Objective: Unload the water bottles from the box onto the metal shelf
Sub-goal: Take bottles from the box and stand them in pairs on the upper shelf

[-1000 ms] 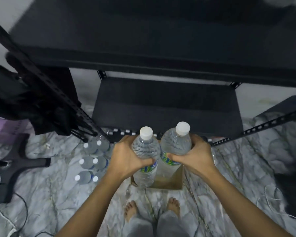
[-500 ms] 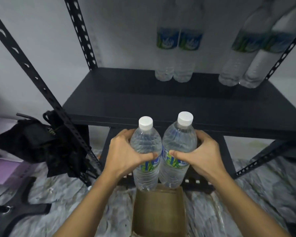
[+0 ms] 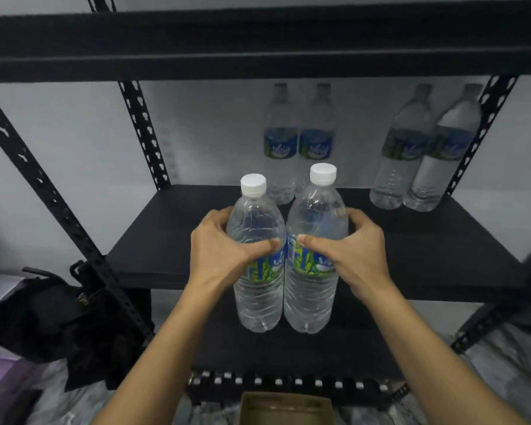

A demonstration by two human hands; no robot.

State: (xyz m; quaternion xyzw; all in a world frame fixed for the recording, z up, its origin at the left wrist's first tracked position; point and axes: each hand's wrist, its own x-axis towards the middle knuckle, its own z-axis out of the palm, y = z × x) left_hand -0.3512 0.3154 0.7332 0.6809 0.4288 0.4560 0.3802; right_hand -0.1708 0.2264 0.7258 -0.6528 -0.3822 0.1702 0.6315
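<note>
I hold two clear water bottles with white caps side by side, upright, in front of the black metal shelf (image 3: 154,259). My left hand (image 3: 219,253) grips the left bottle (image 3: 258,302) and my right hand (image 3: 356,253) grips the right bottle (image 3: 310,305). Both bottles hang in the air at the shelf's front edge, their bases below the board. Two bottles (image 3: 281,142) stand at the back middle of the shelf and two more bottles (image 3: 423,148) at the back right. The open cardboard box (image 3: 284,409) sits on the floor below my hands.
An upper shelf board (image 3: 258,41) spans overhead. Perforated black uprights (image 3: 141,130) frame the shelf at left and right. A black bag (image 3: 49,317) hangs by the left upright. A lower shelf board (image 3: 288,351) lies beneath. The floor is marble-patterned.
Both hands have lifted the two bottles out of the box and up to the height of the middle shelf. My view has tilted upward, showing the bottles at the back.
</note>
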